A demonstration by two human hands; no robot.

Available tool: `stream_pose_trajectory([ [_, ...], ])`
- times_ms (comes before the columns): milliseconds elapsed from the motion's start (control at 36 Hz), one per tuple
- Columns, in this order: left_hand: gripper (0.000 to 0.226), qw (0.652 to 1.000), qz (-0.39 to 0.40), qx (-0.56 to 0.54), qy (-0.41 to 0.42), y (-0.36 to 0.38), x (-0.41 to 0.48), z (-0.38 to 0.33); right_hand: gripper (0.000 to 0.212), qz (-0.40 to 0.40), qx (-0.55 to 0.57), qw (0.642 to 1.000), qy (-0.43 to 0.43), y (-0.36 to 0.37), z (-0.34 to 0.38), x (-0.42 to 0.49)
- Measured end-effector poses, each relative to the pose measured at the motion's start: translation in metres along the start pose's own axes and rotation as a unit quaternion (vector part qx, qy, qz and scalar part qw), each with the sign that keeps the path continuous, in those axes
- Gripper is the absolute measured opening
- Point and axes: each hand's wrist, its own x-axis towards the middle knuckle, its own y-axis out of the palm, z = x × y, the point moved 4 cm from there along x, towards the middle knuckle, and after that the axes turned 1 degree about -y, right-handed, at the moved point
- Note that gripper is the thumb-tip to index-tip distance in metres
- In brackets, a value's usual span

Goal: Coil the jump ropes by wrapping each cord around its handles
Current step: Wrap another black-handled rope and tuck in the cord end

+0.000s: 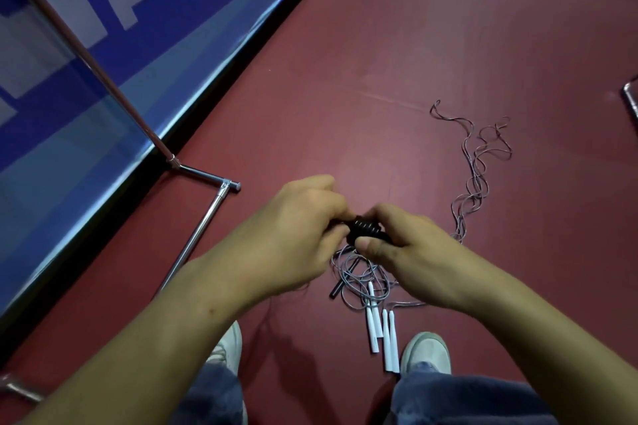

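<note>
At the centre of the frame the left hand (303,235) and right hand (414,259) both grip the black handles (366,229), thumbs pressed on the wound cord, probably so its turns cannot slip, while the white-handled ropes (379,331) lie uncoiled on the floor (448,45) below.

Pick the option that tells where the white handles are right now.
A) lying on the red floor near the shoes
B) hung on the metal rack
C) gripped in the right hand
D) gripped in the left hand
A: the white handles lie on the red floor beside the shoe, while the left hand and right hand both grip the coiled black bundle.
</note>
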Motion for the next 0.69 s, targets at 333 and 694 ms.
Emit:
stream_pose_trajectory([
  [333, 0.016, 0.978, -0.108, -0.134, -0.122, -0.017, -0.008, 0.0, 0.011, -0.079, 0.099, 0.99, -0.061, -0.015, 0.001, -0.007],
  [694, 0.037, 0.804, 0.011, -0.515, -0.298, -0.001, -0.004, 0.0, 0.022, -0.132, 0.39, 0.903, -0.119, -0.015, 0.023, -0.015],
])
